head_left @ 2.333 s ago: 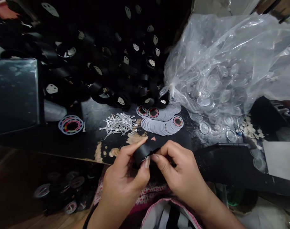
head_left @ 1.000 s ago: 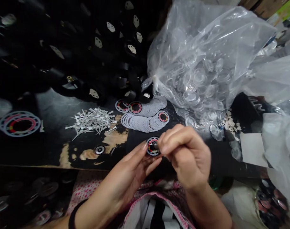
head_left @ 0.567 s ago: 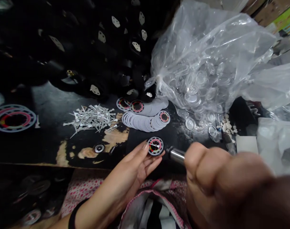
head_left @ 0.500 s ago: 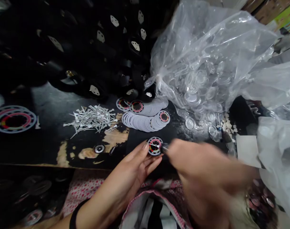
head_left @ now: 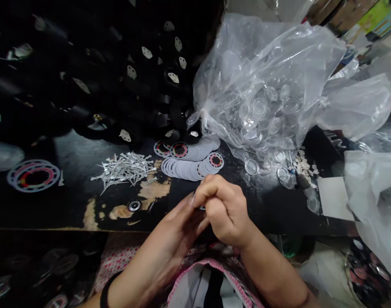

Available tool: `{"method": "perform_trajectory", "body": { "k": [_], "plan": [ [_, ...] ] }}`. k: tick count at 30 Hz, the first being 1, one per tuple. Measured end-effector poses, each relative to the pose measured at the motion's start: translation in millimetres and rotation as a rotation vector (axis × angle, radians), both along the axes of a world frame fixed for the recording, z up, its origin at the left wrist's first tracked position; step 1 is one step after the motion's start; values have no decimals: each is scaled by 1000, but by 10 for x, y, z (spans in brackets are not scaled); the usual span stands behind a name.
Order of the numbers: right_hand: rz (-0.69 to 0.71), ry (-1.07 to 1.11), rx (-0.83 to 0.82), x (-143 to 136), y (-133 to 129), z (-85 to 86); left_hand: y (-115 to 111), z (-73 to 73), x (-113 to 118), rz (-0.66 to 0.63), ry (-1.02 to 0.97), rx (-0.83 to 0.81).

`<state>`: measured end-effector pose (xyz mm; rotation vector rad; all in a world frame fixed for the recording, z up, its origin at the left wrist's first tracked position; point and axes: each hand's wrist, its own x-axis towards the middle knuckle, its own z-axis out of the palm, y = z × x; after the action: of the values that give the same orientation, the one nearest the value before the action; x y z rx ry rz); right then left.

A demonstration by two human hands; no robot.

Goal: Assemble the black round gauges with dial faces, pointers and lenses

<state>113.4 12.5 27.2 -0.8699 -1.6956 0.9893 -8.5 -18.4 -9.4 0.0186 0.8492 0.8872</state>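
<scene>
Around the mostly hidden dial point(head_left: 202, 208), curled hands point(head_left: 221, 210)

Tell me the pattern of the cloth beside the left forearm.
Pale fabric cloth with scattered pink-red dots; best seen in the head view.

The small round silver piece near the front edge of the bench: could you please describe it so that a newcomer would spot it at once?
On the black bench, find the heap of thin white pointers. Look just below it, among the tan worn patches, for the small round silver piece. Unlike the slim pointers, it is a bright ring with a dark centre.
</scene>
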Motion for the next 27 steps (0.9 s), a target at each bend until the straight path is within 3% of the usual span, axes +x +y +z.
{"method": "perform_trajectory", "body": {
  "k": [3,6,9,12,15,18,19,20,22,23,25,27],
  "plan": [
    [-86,156,-61,153,33,56,12,4,-11,-13,-6,-10],
    [-415,294,35,587,39,95,17,4,-26,-7,-9,-44],
    [-768,157,11,1110,30,-56,6,-16,-30,3,20,-94],
    [-891,42,-46,1482,-30,-283,1,-55,-31,0,62,-72],
    [-929,-56,-47,1526,-142,-312,14,-46,-37,23,128,4],
    [-1023,-336,174,1225,-229,-88,38,37,-35,54,201,88],
    [-981,-399,244,1075,-236,3,47,69,-32,49,212,115],
    [-826,-459,234,912,-228,82,55,98,-29,40,222,136],
    [-382,-584,135,591,-173,177,62,132,-30,27,250,152],
    [-248,-660,109,452,-133,186,60,135,-37,27,272,147],
    [-101,-804,117,250,-52,145,46,112,-64,32,321,140],
    [-84,-913,186,159,7,72,32,76,-95,25,340,151]
  ]
}}
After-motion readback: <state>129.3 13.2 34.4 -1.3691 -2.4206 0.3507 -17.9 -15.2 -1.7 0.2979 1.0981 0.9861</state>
